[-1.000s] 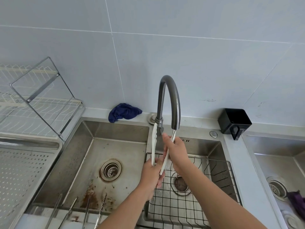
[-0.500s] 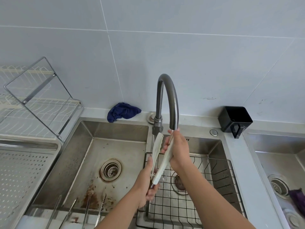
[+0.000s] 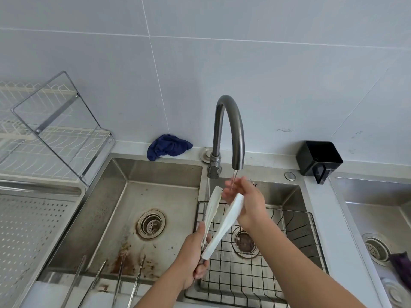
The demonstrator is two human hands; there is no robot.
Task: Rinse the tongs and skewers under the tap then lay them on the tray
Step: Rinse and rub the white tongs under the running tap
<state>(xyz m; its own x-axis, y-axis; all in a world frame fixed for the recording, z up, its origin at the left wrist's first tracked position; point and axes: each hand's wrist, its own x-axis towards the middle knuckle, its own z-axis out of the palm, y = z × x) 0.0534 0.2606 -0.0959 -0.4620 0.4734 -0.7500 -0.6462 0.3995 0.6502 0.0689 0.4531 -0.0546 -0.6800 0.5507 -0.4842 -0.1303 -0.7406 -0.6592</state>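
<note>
Since half a second ago the white tongs (image 3: pixel 219 230) have tipped away from the spout and their two arms have sprung wider apart, and the right hand (image 3: pixel 246 204) has dropped below the tap (image 3: pixel 235 130).

A thin stream of water runs from the tap onto the right hand's fingers (image 3: pixel 229 190), which are blurred. That hand touches the upper tip of one tong arm; we cannot tell whether it pinches the tip or only rubs it. The left hand (image 3: pixel 192 261) is curled firmly round the lower end of the tongs, where the arms join. The tongs hang in the air, slanting up over the back left corner of the wire basket (image 3: pixel 255 276) that sits in the right basin.

Four metal skewers (image 3: pixel 119 278) lean against the near edge of the left basin (image 3: pixel 124 210), untouched. The perforated tray (image 3: pixel 33 230) lies beyond that basin's left edge.

We judge the tongs to be light and stiff, with a spring that pushes the arms open, and slick while wet. The joined end is the safest place to hold them, since one grip there controls both arms. The skewers look thin, rigid and slippery, best gathered together near one end.
</note>
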